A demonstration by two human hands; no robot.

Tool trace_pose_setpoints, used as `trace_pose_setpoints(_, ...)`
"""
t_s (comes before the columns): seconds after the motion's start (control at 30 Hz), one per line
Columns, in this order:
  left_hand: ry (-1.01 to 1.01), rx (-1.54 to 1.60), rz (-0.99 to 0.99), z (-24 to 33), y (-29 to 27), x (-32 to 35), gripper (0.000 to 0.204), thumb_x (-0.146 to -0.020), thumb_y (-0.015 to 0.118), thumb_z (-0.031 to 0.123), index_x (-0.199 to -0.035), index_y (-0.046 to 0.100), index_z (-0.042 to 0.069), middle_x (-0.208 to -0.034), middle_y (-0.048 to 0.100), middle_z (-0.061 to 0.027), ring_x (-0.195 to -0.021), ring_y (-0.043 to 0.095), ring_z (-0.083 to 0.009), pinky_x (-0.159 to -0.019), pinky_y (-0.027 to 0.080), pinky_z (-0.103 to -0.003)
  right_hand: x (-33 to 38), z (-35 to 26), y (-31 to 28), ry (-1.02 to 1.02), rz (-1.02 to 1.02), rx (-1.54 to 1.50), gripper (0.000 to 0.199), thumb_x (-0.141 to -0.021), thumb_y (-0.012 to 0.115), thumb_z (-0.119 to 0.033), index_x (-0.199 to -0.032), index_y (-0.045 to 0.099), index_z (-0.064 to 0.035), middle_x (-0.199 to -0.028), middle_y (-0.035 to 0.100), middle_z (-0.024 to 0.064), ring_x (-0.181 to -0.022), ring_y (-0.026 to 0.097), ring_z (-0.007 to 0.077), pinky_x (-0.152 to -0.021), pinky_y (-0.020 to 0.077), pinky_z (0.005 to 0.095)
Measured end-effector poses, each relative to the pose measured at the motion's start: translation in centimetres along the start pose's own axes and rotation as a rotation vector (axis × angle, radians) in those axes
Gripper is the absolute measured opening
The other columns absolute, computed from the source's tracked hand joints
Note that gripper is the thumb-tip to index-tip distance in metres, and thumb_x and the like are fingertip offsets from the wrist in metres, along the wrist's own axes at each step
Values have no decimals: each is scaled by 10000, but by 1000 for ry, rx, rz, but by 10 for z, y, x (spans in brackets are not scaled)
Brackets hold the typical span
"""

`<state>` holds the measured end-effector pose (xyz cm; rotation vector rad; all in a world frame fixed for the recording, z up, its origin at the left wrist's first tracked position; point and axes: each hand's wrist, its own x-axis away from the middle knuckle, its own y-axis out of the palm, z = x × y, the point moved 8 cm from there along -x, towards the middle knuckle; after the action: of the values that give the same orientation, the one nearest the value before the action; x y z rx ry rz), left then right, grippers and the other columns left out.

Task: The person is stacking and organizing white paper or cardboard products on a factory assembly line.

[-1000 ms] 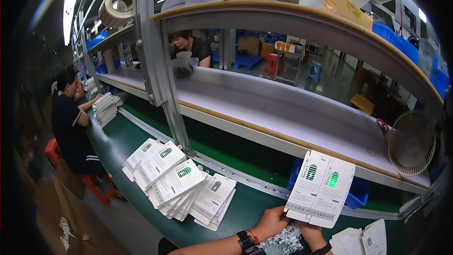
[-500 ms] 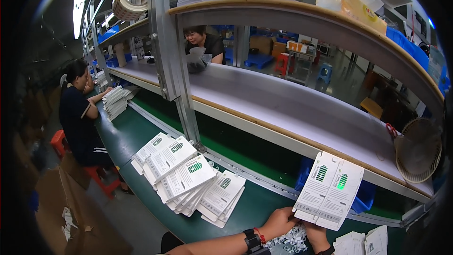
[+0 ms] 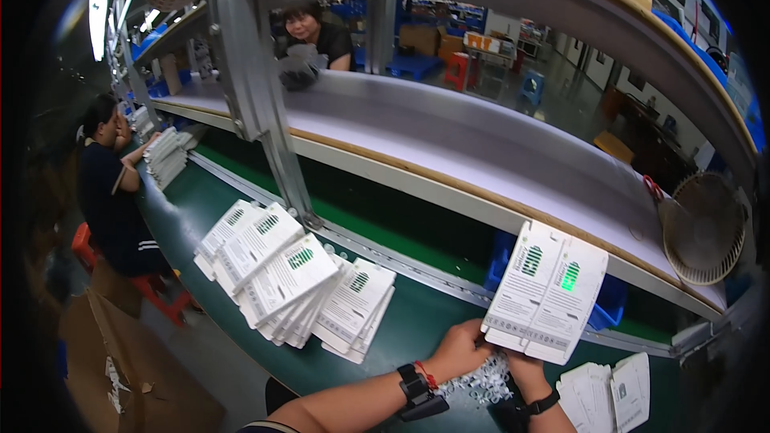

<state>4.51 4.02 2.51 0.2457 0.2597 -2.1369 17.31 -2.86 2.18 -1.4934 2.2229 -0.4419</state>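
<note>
Both my hands hold a flat white carton blank with green marks [image 3: 548, 292], upright above the green bench. My left hand [image 3: 458, 350], with a black watch and red band at the wrist, grips its lower left edge. My right hand [image 3: 525, 366], mostly hidden behind the blank, holds its bottom edge. Under my hands lies a bag of small white parts [image 3: 479, 382]. A fanned stack of the same white blanks [image 3: 293, 277] lies on the bench to my left.
More folded white cartons [image 3: 608, 393] lie at my right. A grey shelf [image 3: 481, 152] runs above the green bench [image 3: 401, 329], with a round fan [image 3: 704, 228] on its right end. One seated person [image 3: 108, 184] works at left; another stands behind the shelf. Cardboard box [image 3: 120, 353] on floor.
The view has shifted, so the bench and the stack sit farther right and higher. My hands still hold the carton blank in much the same pose.
</note>
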Motion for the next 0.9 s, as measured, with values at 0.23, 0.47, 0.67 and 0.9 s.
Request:
trace_pose_setpoints(0.23, 113, -39, 49, 23, -4, -5, 210, -766, 577, 82, -952, 588, -15, -840, 613, -176, -688, 620, -284, -625, 491, -344, -1, 0, 0, -211, 17, 294, 358, -808, 625, -155, -1148, 546, -73, -1144, 545, 127, -1079, 507, 264, -933, 384, 357)
trace_pose_setpoints(0.47, -13, -29, -7, 10, -3, 1, 255, -746, 596, 56, -995, 598, 0, -924, 639, -168, -838, 645, -248, -706, 502, -310, 3, 9, 15, -226, -143, 536, 389, -830, 576, -203, -1198, 524, -86, -1243, 493, 133, -1176, 430, 300, -1002, 306, 394)
trace_pose_setpoints(0.67, -90, -1, -50, 16, 0, 1, 212, -750, 621, 84, -942, 618, -6, -863, 655, -164, -822, 650, -240, -687, 500, -314, 6, 16, 8, -100, -138, 340, 397, -836, 561, -168, -1217, 505, -70, -1269, 469, 145, -1193, 410, 306, -1015, 288, 397)
trace_pose_setpoints(0.9, -29, -42, -17, 18, -2, 3, 219, -749, 639, 104, -943, 628, 3, -872, 663, -140, -808, 651, -209, -698, 495, -304, 8, 13, 16, -218, -127, 308, 430, -865, 505, -212, -1258, 453, -45, -1311, 404, 196, -1240, 338, 355, -1048, 225, 435)
